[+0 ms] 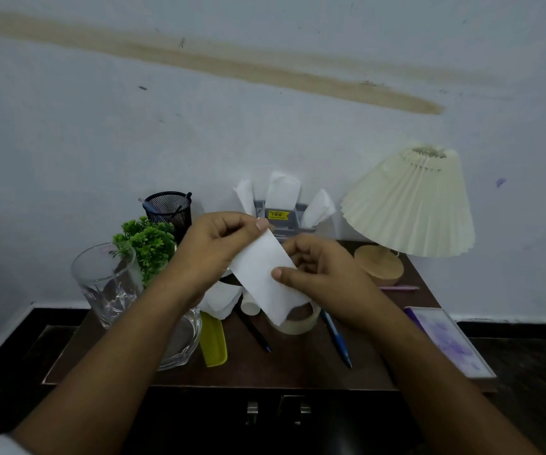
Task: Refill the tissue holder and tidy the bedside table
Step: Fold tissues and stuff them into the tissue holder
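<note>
The left hand [212,247] pinches the upper end of a folded white tissue strip [266,275], and the right hand [322,274] pinches its lower right edge. The strip's long axis slants from upper left to lower right, held above the dark brown worktop [297,366]. The grey tissue holder [279,216], with white tissues fanned up in it, stands straight beyond both hands against the wall, nearer the left fingertips. Its yellow price sticker [278,214] is too blurred to read.

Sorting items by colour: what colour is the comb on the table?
Yellow-green; the comb shows best in the head view, lying beside the glass.
</note>
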